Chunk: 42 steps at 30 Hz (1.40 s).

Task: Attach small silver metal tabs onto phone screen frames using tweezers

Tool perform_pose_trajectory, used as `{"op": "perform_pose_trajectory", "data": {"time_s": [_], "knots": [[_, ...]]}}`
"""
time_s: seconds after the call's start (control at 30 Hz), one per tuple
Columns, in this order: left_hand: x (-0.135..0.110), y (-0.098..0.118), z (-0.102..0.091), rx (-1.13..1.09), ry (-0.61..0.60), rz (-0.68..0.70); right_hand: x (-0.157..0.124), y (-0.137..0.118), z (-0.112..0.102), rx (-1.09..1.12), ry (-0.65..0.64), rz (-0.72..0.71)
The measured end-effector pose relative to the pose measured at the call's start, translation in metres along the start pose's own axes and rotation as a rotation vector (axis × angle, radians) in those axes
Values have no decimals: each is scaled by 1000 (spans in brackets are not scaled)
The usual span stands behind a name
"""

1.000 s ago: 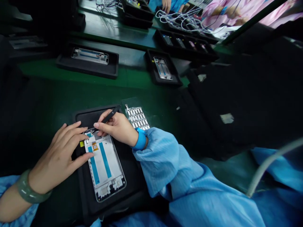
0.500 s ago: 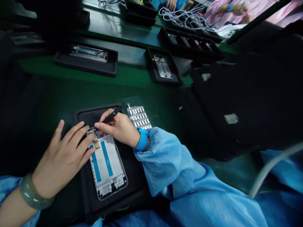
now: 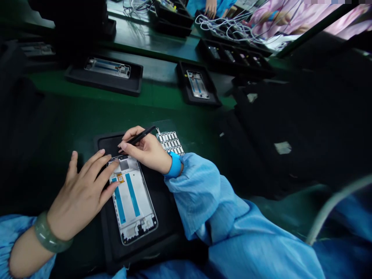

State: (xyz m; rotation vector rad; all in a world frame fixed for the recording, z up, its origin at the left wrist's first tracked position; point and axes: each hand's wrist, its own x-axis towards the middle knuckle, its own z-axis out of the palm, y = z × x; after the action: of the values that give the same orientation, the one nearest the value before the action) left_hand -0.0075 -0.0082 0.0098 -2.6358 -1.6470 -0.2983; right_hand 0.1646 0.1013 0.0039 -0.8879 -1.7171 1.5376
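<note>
Well, in the head view the person's left hand (image 3: 80, 197) lies open with its fingers spread, the fingertips resting on the upper end of a phone front frame (image 3: 133, 201), and a green jade bangle (image 3: 52, 232) circles that wrist; the right hand (image 3: 147, 153) pinches black tweezers (image 3: 139, 136) between thumb and fingers, their tips just above the frame's top corner, though contact cannot be told; a blue wrist strap (image 3: 175, 164) sits at the cuff of a blue sleeve (image 3: 197, 190); the frame lies flat in a black tray (image 3: 109, 248) on the green surface (image 3: 116, 100); a sheet of small metal pieces (image 3: 170, 141) sits just beside the tray's far corner, partly under the right hand; farther ahead, separate trays hold another frame (image 3: 107, 68) and a third frame (image 3: 197, 84); beyond them lie a compartmented tray (image 3: 235, 58) and tangled white cables (image 3: 223, 25); a co-worker's hand (image 3: 210, 7) shows at the top edge.
</note>
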Motion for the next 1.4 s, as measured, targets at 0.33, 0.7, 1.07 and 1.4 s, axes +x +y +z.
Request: {"op": "perform_pose_trajectory", "data": {"time_s": [0.33,0.7,1.07,1.4], "knots": [[1,-1,1,-30,-12,0,-5,-11,2,-299,-58,-120],[0,-1,2,-31,-17,-1,-5,-13,2,-387,-38,-159],[1,-1,2,-56,8,-6,-3,-17,2,-502,-97,-231],[0,1,-1,-77,-46,-27,-3,-15,3,-549,-116,-283]]}}
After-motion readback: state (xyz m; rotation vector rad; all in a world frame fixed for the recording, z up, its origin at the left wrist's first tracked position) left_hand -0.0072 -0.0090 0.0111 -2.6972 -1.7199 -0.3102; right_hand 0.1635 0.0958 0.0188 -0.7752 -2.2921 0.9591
